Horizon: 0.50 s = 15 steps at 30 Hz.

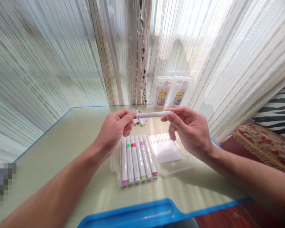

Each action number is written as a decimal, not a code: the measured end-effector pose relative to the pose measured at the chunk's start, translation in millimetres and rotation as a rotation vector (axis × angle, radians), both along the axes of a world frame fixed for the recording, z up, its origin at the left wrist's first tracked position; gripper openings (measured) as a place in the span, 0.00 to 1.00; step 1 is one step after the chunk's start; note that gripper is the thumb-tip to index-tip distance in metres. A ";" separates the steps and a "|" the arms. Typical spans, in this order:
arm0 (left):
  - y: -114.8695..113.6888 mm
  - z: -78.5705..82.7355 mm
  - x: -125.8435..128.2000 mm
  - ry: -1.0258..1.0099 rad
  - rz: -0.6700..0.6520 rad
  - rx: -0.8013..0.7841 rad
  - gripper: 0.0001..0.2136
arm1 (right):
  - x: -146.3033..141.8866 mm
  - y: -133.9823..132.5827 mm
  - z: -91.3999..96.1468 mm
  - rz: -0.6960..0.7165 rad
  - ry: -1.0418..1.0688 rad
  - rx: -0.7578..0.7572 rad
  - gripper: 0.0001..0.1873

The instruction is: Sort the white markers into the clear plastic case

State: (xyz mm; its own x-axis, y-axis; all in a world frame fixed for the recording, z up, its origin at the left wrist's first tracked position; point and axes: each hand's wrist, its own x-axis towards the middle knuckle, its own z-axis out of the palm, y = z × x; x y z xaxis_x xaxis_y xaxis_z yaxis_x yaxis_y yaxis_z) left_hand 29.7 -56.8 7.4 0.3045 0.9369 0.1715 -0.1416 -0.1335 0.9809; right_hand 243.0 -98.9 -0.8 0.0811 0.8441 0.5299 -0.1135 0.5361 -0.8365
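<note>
A white marker [152, 115] with blue ends is held level above the table between both hands. My left hand [116, 126] pinches its left end between thumb and fingers. At the other end, the thumb and fingers of my right hand [190, 126] are closed on it. Below lies an open clear plastic case [137, 180]. Several white markers [136, 161] with pink, green, red and purple bands lie side by side in its left half. A white card [167, 152] rests in the right half, partly behind my right hand.
Several loose markers [141, 120] lie farther back on the pale green table [52, 148]. Two clear marker boxes [161, 95] stand upright at the back by the string curtain [80, 63]. A blue tray edge [133, 215] runs along the front. Patterned fabric [266, 142] is at the right.
</note>
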 end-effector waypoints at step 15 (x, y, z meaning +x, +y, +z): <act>-5.5 -2.8 1.4 0.346 -0.090 0.364 0.16 | -4.8 -34.1 1.9 -0.175 -0.332 0.433 0.14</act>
State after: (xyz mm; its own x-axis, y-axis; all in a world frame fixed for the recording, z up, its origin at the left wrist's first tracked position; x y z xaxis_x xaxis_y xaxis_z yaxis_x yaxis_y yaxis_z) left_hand 31.0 -62.3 4.6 0.4778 0.8027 0.3569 0.1565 -0.4776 0.8646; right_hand 238.2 -133.1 1.1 -0.0296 0.5334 0.8454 0.2389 0.8250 -0.5122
